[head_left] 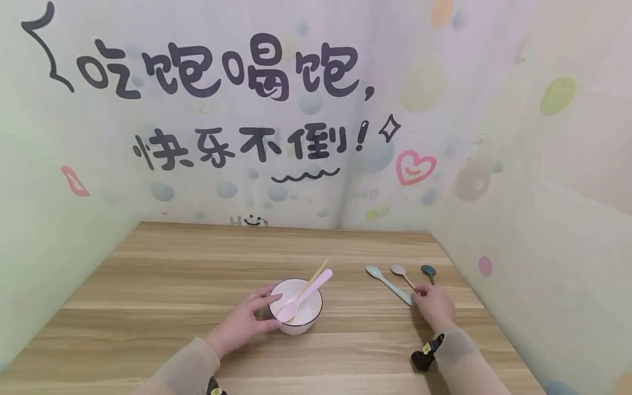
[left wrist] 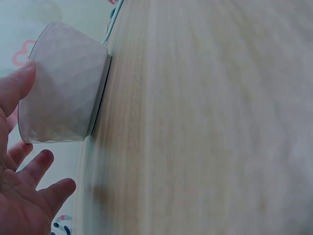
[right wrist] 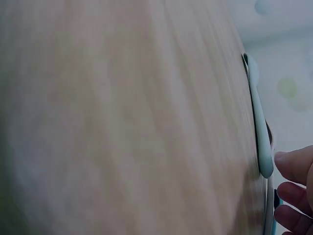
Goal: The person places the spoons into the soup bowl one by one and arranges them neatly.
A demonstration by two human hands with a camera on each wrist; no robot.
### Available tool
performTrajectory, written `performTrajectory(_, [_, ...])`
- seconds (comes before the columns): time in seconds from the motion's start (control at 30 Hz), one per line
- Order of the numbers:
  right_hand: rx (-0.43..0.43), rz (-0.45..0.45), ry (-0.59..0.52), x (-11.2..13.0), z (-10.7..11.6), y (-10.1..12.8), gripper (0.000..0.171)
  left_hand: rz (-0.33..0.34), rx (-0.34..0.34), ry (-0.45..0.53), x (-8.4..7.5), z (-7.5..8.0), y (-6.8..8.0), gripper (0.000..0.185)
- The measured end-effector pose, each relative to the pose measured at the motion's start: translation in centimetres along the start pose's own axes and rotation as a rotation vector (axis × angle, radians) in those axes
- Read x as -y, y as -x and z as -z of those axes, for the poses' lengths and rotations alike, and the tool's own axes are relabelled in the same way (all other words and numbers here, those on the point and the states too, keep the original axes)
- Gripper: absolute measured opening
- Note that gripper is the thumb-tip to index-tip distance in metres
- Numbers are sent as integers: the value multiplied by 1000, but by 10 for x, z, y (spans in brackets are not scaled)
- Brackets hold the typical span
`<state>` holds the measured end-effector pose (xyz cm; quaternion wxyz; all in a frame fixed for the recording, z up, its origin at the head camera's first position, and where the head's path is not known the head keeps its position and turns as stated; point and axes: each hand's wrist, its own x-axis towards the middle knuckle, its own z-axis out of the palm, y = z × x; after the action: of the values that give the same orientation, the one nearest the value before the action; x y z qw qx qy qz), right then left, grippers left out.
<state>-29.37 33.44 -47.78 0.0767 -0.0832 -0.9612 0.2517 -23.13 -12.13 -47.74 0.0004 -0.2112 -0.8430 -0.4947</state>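
Note:
A white bowl [head_left: 295, 329] with a dark rim stands on the table, a pink spoon [head_left: 316, 284] and a thin wooden stick, like a chopstick, [head_left: 320, 270] leaning inside it. At its left side, my left hand [head_left: 249, 318] holds the bowl by the rim; the left wrist view shows the thumb on the bowl wall [left wrist: 68, 88] and other fingers spread. To the right lie a light green spoon [head_left: 392, 285], a pinkish-beige spoon [head_left: 399, 270] and a dark teal spoon [head_left: 428, 270]. My right hand [head_left: 435, 306] hovers over their handles, its fingertips right at the beige spoon, thumb and fingers apart in the right wrist view.
The wood-grain table [head_left: 163, 285] meets a printed wall [head_left: 222, 192] at the back, with black lettering. A side wall [head_left: 543, 230] runs close along the table's right edge, near the spoons. Another wall [head_left: 49, 230] bounds the left.

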Motion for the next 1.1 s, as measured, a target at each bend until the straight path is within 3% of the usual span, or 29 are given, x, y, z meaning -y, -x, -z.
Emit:
performTrajectory(0.17, [-7,1,-7,-1,-5,-1,30,1,4,1,0,-1,0,61])
performTrajectory(0.33, [52,38,-78,1,-8,-2,35,1,5,3,-1,-1,0,61])
performTrajectory(0.63, [112,55,-89,2,-15,-3,27,5,7,4,0,-1,1,60])
performTrajectory(0.93, [132,181,70,11,-15,-3,19,4,-2,-16,1,-1,0,61])
performTrajectory(1.1, [159,201,83,17,-13,0,14,-3,-1,-16,1,-1,0,61])
